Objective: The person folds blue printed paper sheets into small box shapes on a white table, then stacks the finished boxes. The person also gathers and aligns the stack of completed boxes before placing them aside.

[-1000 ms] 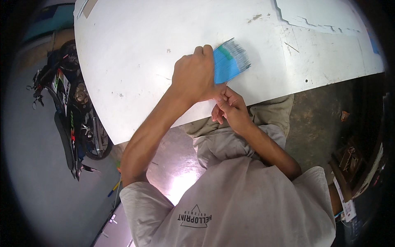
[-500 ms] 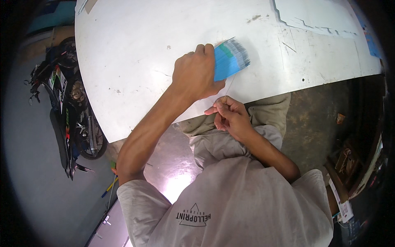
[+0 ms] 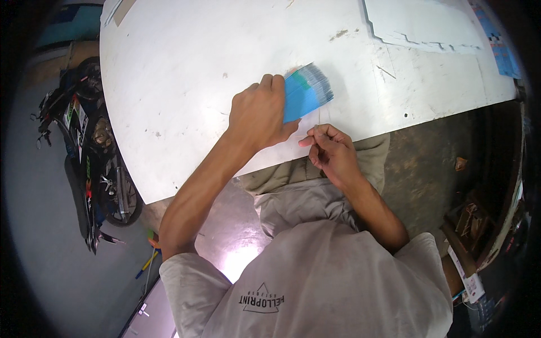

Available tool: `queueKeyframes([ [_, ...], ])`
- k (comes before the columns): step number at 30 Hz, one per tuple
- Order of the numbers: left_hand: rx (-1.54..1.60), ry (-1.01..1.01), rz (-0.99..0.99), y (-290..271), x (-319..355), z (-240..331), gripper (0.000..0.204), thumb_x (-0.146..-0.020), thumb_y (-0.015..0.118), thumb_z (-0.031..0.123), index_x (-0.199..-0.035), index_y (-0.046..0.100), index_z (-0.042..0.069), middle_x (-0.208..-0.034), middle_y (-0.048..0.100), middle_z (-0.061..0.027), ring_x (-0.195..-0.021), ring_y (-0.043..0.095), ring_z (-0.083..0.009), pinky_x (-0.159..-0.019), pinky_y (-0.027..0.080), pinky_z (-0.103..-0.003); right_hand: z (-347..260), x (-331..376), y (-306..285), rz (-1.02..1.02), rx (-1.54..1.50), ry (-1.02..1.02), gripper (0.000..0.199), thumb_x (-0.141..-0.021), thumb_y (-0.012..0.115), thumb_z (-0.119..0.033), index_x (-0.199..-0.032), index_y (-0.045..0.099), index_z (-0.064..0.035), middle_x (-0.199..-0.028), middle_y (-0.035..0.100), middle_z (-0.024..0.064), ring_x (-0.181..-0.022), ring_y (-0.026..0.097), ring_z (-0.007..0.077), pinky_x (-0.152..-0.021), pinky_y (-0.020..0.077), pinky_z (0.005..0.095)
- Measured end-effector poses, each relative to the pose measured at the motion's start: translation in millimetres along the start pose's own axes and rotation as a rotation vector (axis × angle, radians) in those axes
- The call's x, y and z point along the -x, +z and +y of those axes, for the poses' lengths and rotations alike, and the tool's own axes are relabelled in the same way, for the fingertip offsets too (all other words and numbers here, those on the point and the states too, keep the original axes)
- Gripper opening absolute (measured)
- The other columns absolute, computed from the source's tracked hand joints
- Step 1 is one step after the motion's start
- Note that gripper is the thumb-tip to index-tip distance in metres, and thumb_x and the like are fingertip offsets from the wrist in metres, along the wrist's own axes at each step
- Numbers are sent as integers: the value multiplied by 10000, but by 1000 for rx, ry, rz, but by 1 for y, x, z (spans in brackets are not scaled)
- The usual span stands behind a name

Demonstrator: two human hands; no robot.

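Gripping w/ L hand, pinching w/ R hand, both bare.
Slanting L forearm up & to the R from a bent L elbow; showing back of hand, w/ fingers curled in & L thumb stuck out twd R side. Angling R forearm up & L from R elbow, flared out to the side; pressing thumb to index fingertip, w/ other fingers loosely bent. Holding R hand closer to body, near L thumb, not touching.

Comes to 2 bare hands, 1 blue bundle and 1 white tabletop. Also includes 1 motorcycle, 1 grey shirt and 1 orange scrap.
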State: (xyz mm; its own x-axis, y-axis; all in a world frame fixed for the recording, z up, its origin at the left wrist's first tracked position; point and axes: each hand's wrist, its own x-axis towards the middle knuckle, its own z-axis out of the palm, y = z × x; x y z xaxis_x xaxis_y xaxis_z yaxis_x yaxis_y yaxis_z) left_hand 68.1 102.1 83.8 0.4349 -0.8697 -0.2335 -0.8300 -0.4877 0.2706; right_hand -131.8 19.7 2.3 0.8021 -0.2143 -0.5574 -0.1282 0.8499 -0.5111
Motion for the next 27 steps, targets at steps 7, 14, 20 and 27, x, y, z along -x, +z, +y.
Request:
queueKeyframes([
  [7, 91, 55, 117, 8, 15, -10, 952, -724, 905, 422, -1396, 480, -102, -1244, 606, -261, -1139, 626, -415, -1021, 481, -507, -15, -15, 14, 323, 245, -215, 232, -1081, 564, -164, -1166, 632, 41, -986, 746, 166, -605, 602, 137, -513, 451, 272],
  [14, 968, -61, 688, 42, 66, -18, 1003, -989, 447, 663, -1640, 185, -53, -1702, 236, -253, -1599, 186, -357, -1309, 121, -460, -72, -23, -32, 207, 532, -650, 434, -1111, 489, -287, -1372, 534, 56, -1286, 657, 216, -1099, 640, 231, -893, 511, 375],
  [20, 1104, -231, 796, 68, 32, 16, 1049, -1022, 163, 778, -1657, 54, -49, -1757, 30, -214, -1632, 7, -329, -1317, 46, -453, -72, -67, 10, -209, 1020, -671, 866, -1084, 301, -605, -1667, 157, 19, -1745, 173, 195, -1625, 119, 326, -1310, 80, 450],
  [27, 1207, -163, 877, 65, 29, -1, 1126, -976, 134, 840, -1653, 60, -57, -1747, 74, -229, -1629, 36, -338, -1322, 12, -473, -69, -71, 1, -291, 934, -587, 930, -1066, 221, -680, -1672, 108, 16, -1760, 104, 184, -1634, 58, 305, -1310, 53, 448],
])
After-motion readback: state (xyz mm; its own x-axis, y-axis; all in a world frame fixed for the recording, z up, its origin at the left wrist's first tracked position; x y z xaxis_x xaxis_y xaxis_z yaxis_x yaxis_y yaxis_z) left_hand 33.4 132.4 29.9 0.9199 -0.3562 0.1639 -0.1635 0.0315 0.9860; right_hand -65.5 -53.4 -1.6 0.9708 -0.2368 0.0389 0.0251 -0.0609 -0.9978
